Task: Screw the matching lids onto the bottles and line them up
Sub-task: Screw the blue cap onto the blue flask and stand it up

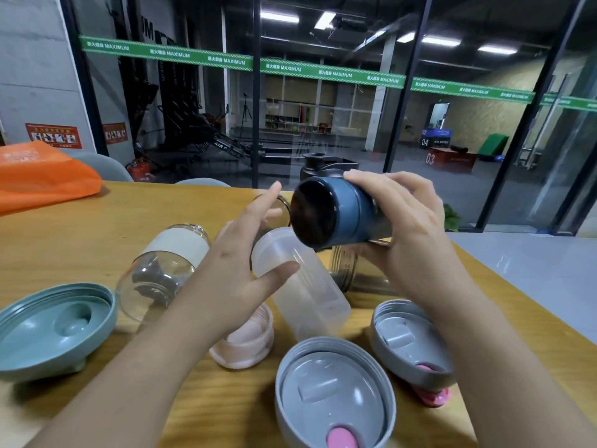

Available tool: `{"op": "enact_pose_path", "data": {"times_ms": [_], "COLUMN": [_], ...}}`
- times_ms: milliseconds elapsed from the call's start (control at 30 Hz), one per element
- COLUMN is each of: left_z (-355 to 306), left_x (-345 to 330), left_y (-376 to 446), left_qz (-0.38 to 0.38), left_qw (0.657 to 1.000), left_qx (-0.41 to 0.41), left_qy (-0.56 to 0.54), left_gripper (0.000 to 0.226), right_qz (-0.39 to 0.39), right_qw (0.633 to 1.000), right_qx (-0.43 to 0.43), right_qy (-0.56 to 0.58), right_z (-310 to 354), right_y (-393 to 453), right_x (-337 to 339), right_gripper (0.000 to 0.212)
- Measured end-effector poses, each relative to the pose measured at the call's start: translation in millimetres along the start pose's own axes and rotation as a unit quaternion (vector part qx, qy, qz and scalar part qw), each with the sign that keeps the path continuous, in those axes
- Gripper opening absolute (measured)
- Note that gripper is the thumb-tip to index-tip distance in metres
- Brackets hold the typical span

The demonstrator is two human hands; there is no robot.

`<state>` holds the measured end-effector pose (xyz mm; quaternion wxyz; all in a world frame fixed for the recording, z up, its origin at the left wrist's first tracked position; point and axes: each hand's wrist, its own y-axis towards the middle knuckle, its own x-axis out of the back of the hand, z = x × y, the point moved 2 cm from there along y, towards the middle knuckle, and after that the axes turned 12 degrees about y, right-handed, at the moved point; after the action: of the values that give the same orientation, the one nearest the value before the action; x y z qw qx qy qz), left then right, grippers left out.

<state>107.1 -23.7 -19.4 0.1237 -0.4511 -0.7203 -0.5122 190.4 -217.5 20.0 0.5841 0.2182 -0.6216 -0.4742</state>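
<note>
I hold the blue lid up in my right hand, fingers curled round its rim. I tip it so its dark inside faces me. That way I can see how wide it is and guess which bottle it fits. Something see-through sits under it in the same hand, but I cannot tell what.

My left hand holds nothing. Its fingers are straight and spread, reaching over the middle of the tabletop to help.

The frosted bottle lies on its side just under the lid, mouth pointing away from me. The clear bottle with a white band lies beside it, toward the left edge. Both still have no lids, so they can roll.

Along the near edge, the lids wait upside down, so I can see their threads: a green lid at the left, a pink lid, and two grey lids to the right.

A black bottle stands at the far edge, already capped.
</note>
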Motion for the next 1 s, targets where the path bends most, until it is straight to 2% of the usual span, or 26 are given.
{"op": "enact_pose_path", "data": {"times_ms": [133,267,500,633,800,1000], "left_z": [3.8,4.8,5.8,6.6,4.9,4.4], "left_x": [-3.9,-5.4,-5.3,-5.0,-5.4,-8.0], "left_y": [-0.7,0.4,1.1,0.4,1.9,-0.3], "left_qz": [0.019,0.028,0.028,0.030,0.040,0.055], "left_qw": [1.000,0.999,0.999,0.998,0.998,0.998], "left_qx": [0.001,-0.001,-0.006,-0.009,-0.006,0.000], "left_qy": [0.016,0.028,0.039,0.045,0.044,0.038], "left_gripper": [0.044,0.030,0.022,0.026,0.025,0.023], "right_qz": [-0.021,-0.014,0.002,-0.038,-0.102,-0.123], "right_qw": [0.998,0.989,0.960,0.939,0.914,0.904], "right_qx": [-0.042,-0.134,-0.234,-0.278,-0.333,-0.365], "right_qy": [0.033,0.066,0.154,0.196,0.206,0.186], "right_z": [-7.7,-20.2,-45.7,-60.7,-73.1,-86.3], "right_y": [0.7,9.7,31.4,38.2,42.2,52.6], "right_x": [8.2,13.5,18.2,11.2,-0.3,-5.1], "right_gripper": [0.087,0.088,0.082,0.076,0.078,0.078]}}
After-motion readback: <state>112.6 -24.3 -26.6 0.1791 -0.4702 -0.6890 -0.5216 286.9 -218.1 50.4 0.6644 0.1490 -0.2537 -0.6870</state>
